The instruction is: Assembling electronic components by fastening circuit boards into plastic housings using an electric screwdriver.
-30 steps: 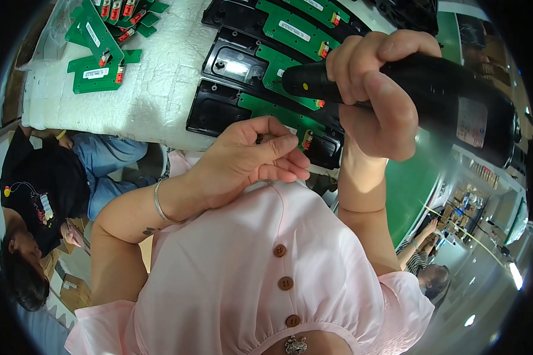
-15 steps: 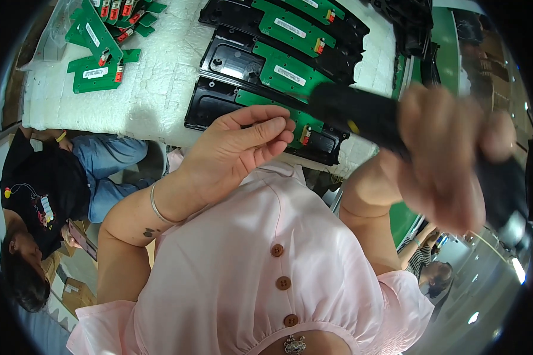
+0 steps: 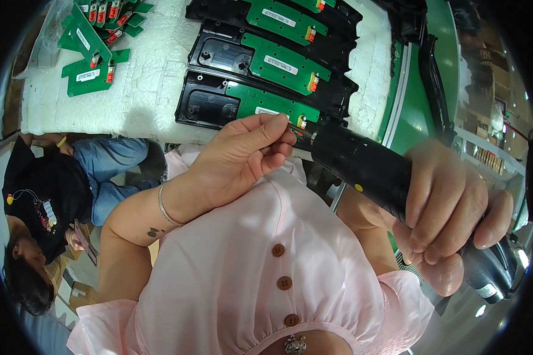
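Note:
My right hand (image 3: 447,204) is wrapped round a black electric screwdriver (image 3: 361,163), its thin bit (image 3: 302,131) pointing left. At the bit's tip, my left hand (image 3: 234,157) pinches thumb and forefinger together; whatever they hold is too small to make out. Just beyond lies the nearest black plastic housing (image 3: 204,107), with a green circuit board (image 3: 249,97) set in its right part and partly covered by my fingers. Behind it, a second housing (image 3: 219,50) carries another green board (image 3: 278,63). More such housings with boards continue in a row toward the far edge.
Loose green boards (image 3: 89,77) with red connectors are heaped at the far left on the white foam surface (image 3: 148,65). A green bench (image 3: 420,89) with black parts runs along the right. One person (image 3: 47,189) sits at the left, holding a phone.
The screwdriver has swung so its bit now meets my left fingertips. My right hand has moved slightly down. The left hand keeps its pinch almost in place, while the view has shifted a little.

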Demonstrator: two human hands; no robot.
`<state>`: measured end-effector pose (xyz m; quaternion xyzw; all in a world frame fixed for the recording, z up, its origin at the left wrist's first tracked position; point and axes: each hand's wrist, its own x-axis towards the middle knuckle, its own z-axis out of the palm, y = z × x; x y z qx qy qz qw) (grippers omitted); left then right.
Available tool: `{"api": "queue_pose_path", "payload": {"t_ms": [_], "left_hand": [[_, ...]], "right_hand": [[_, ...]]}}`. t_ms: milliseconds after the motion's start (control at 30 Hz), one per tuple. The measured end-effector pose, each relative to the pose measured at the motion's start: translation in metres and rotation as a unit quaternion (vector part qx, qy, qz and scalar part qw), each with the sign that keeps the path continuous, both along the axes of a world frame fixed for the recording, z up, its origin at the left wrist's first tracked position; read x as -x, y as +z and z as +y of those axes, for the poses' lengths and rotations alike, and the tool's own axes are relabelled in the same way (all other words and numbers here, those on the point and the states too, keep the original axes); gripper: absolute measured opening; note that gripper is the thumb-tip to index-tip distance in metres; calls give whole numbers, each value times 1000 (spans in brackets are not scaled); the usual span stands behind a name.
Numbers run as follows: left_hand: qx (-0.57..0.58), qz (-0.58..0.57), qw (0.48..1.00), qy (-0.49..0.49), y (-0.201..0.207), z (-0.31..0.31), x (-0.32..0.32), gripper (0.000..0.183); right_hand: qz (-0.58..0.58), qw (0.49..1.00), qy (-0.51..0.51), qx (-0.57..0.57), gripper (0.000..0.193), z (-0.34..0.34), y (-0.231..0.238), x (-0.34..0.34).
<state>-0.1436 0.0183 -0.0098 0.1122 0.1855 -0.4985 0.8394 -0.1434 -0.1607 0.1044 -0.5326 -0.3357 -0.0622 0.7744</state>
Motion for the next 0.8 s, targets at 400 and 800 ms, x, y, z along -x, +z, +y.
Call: {"api": "queue_pose_path", "payload": {"t_ms": [400, 800], "left_hand": [[19, -46, 999, 19, -4, -2, 6, 17], [-37, -242, 969, 36, -14, 6, 1, 18]], "right_hand": [[-51, 995, 75, -48, 34, -8, -6, -4], [8, 995, -16, -94, 29, 4, -11, 10]]}}
